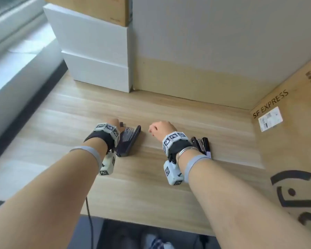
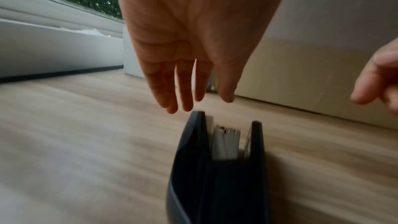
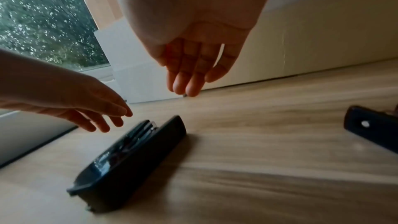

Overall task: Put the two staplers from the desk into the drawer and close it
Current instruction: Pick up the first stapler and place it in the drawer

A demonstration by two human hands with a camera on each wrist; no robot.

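Two black staplers lie on their sides on the wooden desk (image 1: 151, 186). The larger stapler (image 1: 128, 141) (image 2: 217, 168) (image 3: 131, 156) lies just right of my left hand (image 1: 115, 125) (image 2: 193, 83) (image 3: 94, 113), which hovers above it with straight, spread fingers and holds nothing. The smaller stapler (image 1: 202, 144) (image 3: 370, 132) lies right of my right wrist. My right hand (image 1: 159, 129) (image 3: 189, 74) (image 2: 374, 81) hangs over bare desk between the two staplers, fingers relaxed, empty. No drawer is in view.
White boxes (image 1: 97, 56) are stacked at the back left with a cardboard box (image 1: 97, 8) on top. A grey partition (image 1: 223, 42) closes the back. A large SF Express carton (image 1: 294, 141) stands on the right. A window sill (image 1: 16, 60) runs along the left.
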